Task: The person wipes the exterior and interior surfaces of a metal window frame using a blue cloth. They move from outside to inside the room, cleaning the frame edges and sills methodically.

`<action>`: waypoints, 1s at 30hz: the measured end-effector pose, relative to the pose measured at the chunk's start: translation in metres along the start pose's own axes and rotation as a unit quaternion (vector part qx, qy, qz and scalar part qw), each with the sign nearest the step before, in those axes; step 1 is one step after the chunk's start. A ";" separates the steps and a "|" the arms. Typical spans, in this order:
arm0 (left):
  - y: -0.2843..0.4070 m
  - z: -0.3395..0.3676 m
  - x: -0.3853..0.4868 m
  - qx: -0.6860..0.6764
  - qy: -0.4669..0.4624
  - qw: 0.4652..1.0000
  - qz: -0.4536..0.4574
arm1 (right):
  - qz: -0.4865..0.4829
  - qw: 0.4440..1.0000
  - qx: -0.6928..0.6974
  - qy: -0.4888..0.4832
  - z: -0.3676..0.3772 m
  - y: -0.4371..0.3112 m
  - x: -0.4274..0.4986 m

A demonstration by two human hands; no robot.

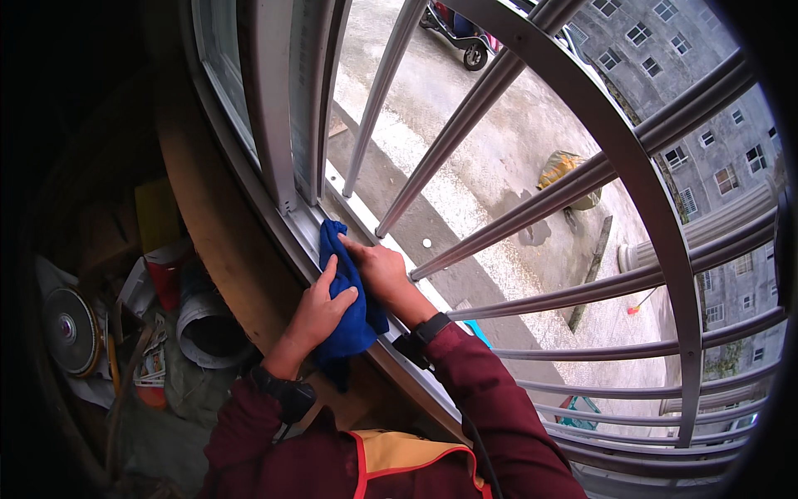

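Note:
A blue cloth [348, 312] lies bunched over the metal track of a sliding window [305, 231]. My left hand [321, 309] rests on the cloth's near part, thumb and index finger spread on it. My right hand [377, 271] is at the cloth's outer side, its index finger pressing the folded upper end down at the track. Part of that hand's fingers is hidden by the cloth and the hand itself. The cloth's lower end hangs over the inner edge of the sill. Both wrists bear black straps.
Metal security bars [461, 125] rise just outside the track. The sliding sash frame [268, 106] stands beyond my hands. A wooden board [206, 218] runs along the inside, with a white roll [209, 330] and a round disc-shaped object [70, 330] lower left. A scooter [464, 34] stands outside.

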State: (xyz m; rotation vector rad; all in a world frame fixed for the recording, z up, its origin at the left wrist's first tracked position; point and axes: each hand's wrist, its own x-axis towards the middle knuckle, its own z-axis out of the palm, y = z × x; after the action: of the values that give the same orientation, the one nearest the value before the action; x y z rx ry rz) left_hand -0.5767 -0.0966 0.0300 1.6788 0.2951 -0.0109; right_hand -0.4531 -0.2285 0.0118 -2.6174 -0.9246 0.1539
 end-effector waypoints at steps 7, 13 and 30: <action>0.008 0.018 -0.013 0.057 -0.099 0.993 -0.035 | -0.010 0.999 -0.034 0.013 -0.004 0.012 -0.047; 0.006 0.047 -0.040 0.032 -0.178 0.983 -0.040 | -0.018 0.995 -0.096 -0.014 -0.020 0.022 -0.097; 0.012 0.110 -0.117 0.018 -0.265 0.962 0.066 | 0.032 0.986 -0.159 0.043 -0.072 0.014 -0.225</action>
State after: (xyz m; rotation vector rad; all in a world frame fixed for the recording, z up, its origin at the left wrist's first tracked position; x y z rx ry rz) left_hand -0.6696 -0.2275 0.0478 1.6597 -0.2227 -0.3625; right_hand -0.6049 -0.4009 0.0696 -2.9207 -0.8989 -0.0997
